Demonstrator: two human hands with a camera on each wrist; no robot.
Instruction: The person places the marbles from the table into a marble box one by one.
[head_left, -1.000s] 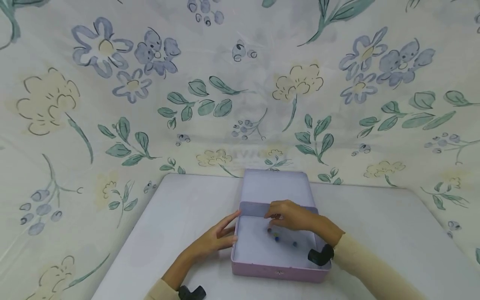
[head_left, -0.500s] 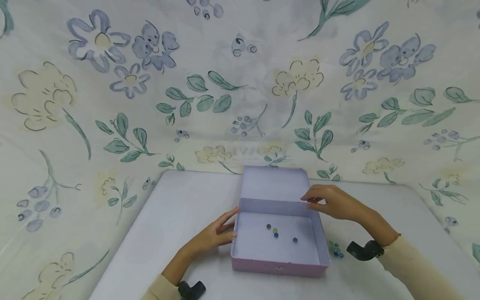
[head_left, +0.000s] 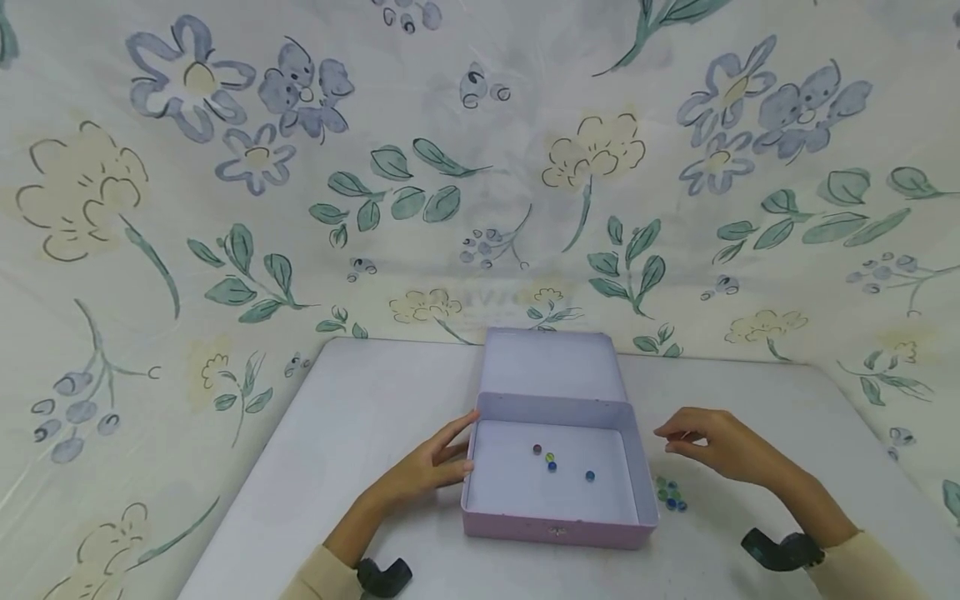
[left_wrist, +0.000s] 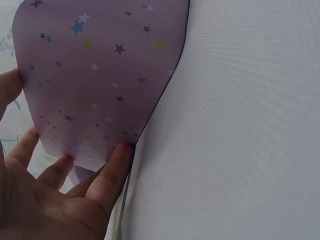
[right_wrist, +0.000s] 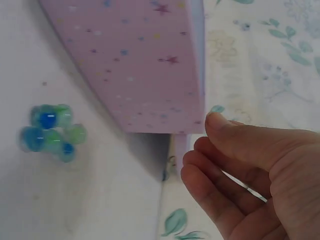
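An open pink box (head_left: 558, 531) with a pale lilac inside stands on the table, its lid (head_left: 551, 362) tilted back. Several glass marbles lie on its floor: a reddish-brown marble (head_left: 537, 449), a yellow-green marble (head_left: 550, 457) touching a blue marble (head_left: 552, 467), and a dark blue marble (head_left: 590, 476) apart from them. Extended fingers of my left hand (head_left: 431, 467) rest against the box's star-printed left wall (left_wrist: 100, 75). My right hand (head_left: 723, 446) hovers right of the box, fingers loosely bent, nothing visible between thumb and fingertips. Below it sits a cluster of blue and green marbles (right_wrist: 52, 132).
The white table (head_left: 360, 392) reaches back to a floral-patterned sheet (head_left: 420, 267) that hangs behind and at both sides. A black wrist camera (head_left: 782, 550) sits on my right wrist, another wrist camera (head_left: 384, 577) on my left.
My right hand has moved from inside the box, over its right wall, out to the right, uncovering the marble cluster on the table. My left hand has stayed at the box.
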